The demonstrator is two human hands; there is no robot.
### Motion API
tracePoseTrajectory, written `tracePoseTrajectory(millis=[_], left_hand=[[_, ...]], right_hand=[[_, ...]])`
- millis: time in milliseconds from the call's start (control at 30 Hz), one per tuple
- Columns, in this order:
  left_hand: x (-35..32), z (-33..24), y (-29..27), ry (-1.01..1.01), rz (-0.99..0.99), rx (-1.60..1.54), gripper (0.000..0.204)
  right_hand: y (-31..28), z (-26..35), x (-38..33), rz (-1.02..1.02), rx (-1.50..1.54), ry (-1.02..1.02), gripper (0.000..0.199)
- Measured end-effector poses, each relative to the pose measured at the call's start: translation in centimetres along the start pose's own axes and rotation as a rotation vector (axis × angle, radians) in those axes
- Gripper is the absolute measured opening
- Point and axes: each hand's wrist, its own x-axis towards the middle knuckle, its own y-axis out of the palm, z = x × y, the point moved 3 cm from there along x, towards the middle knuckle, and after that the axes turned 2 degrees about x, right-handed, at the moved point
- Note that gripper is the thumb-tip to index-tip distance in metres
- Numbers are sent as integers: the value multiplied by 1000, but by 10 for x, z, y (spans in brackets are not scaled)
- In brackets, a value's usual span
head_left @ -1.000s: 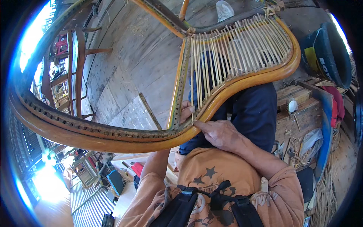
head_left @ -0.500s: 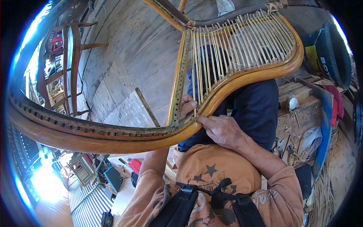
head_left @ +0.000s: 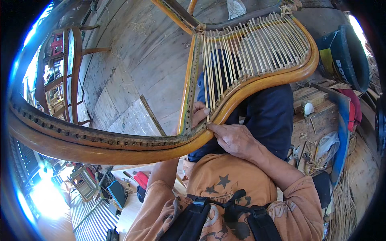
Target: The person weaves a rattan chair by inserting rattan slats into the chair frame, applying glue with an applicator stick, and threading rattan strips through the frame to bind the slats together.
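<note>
A curved wooden chair frame (head_left: pixel 257 80) lies across my lap, its edges drilled with small holes. Pale cane strands (head_left: pixel 253 48) are strung side by side over its right-hand section. My left hand (head_left: pixel 199 113) reaches up from beneath the frame, fingers closed, with the thumb on the lower end of the leftmost strands. My right hand (head_left: pixel 237 139) pinches the end of a cane strand at the inner rim, just below the left thumb. Its fingertips rest against the wood, and the strand's tip is hidden there.
A black bucket (head_left: pixel 346 58) with a yellow patch stands at the right. Below it are a wooden bench (head_left: pixel 321 116), a clear plastic bag (head_left: pixel 327 146) and loose cane (head_left: pixel 341 201). Another wooden chair (head_left: pixel 72 76) stands at the left. A flat board (head_left: pixel 134 116) lies on the floor.
The view has shifted slightly, so the surroundings sit a little further left. Both hands stay at the same spot on the rim, with hardly any movement of the fingers.
</note>
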Motion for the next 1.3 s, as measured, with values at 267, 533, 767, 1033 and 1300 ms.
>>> tracePoseTrajectory(millis=[267, 533, 767, 1033, 1300], left_hand=[[6, 2, -1, 3, -43, 28, 15], [6, 0, -1, 61, 18, 27, 18], [5, -7, 0, 56, 71, 28, 16], [20, 14, -18, 124, 272, -105, 24], [-1, -9, 4, 261, 116, 118, 23]], right_hand=[[1, -4, -2, -36, 139, 33, 28], [3, -1, -2, -2, 58, 56, 28], [-20, -6, -26, -261, 47, -39, 26], [-88, -92, -214, -851, 89, 746, 18], [6, -110, -311, -555, -318, 1021, 25]])
